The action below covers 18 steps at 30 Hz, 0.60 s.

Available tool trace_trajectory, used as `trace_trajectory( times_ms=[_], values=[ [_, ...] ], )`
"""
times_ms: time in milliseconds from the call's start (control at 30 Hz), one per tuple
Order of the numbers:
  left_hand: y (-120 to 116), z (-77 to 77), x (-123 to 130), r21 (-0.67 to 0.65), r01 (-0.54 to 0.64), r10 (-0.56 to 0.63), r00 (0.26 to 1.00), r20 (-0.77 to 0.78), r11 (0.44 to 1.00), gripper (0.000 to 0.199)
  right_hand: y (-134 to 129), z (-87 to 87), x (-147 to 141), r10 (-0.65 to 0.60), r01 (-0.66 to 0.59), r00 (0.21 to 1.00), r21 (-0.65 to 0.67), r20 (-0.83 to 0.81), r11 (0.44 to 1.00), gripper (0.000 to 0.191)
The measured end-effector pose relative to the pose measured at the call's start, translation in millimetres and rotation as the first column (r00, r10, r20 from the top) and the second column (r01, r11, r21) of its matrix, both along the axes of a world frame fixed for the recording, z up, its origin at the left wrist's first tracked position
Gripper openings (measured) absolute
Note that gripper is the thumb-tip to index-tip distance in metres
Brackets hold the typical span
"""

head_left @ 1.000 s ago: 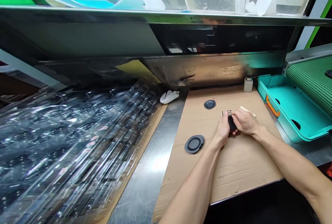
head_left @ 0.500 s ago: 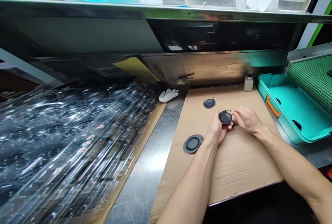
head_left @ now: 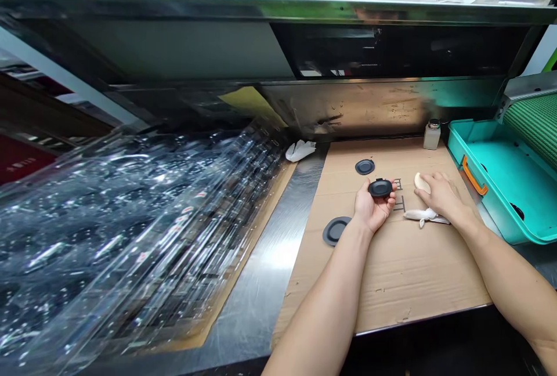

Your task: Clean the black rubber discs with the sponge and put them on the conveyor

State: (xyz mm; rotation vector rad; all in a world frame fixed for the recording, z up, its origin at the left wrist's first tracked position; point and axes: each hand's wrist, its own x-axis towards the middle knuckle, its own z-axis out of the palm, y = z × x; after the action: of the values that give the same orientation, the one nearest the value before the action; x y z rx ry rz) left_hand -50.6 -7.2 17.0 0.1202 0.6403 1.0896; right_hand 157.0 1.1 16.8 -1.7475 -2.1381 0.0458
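Note:
My left hand holds a small black oval plastic part, its smooth dished face turned up and a small tab at its far edge. To the right, my right hand has its fingers closed on a cream-coloured pad, partly hidden by the fingers. Just below that hand, a knotted white cloth lies on the cardboard sheet. One dark oval part rests beyond my left hand. A larger dark round part sits nearer, partly covered by my left forearm.
Stacked clear plastic trays fill the left side. A small bottle with a metal top stands at the back, beside a teal bin with an orange latch. Crumpled white material lies by the trays. A metal shelf edge crosses above.
My right hand has moved away from the black part to the right and now grips the cream pad. The white cloth has come into sight. The view has shifted left.

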Motion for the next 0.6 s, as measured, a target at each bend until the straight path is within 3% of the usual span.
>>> trace_trajectory(
  times_ms=[100,167,233,300,367,467,600],
  values=[
    [0,-3.9,5,0.090,-0.011,0.018,0.998,-0.067,0.996,0.052,-1,0.9,-5,0.084,-0.078,0.987,0.055,-0.134,0.995,0.032],
    [0,-6.8,9,0.130,-0.031,0.041,0.996,-0.074,0.991,0.045,-8,5.0,-17,0.225,-0.197,0.949,0.144,-0.220,0.970,0.033],
    [0,-9.5,13,0.158,-0.037,0.048,0.997,-0.063,0.987,0.040,-19,9.0,-31,0.409,-0.380,0.892,0.169,-0.192,0.909,0.031],
    [0,-11.4,14,0.184,-0.015,0.023,0.999,-0.043,0.983,0.039,-29,11.1,-44,0.513,-0.499,0.854,0.143,-0.086,0.855,0.029],
    [0,-12.1,13,0.208,0.007,-0.001,1.000,-0.025,0.978,0.040,-35,11.2,-52,0.486,-0.487,0.873,0.125,0.038,0.865,0.029],
    [0,-11.8,12,0.190,-0.036,0.040,0.999,-0.014,0.981,0.039,-37,9.9,-54,0.349,-0.369,0.925,0.127,0.150,0.921,0.033],
    [0,-12.7,12,0.152,-0.040,0.046,0.998,-0.031,0.988,0.040,-35,8.9,-51,0.421,-0.446,0.885,0.104,0.201,0.889,0.030]
  ],
)
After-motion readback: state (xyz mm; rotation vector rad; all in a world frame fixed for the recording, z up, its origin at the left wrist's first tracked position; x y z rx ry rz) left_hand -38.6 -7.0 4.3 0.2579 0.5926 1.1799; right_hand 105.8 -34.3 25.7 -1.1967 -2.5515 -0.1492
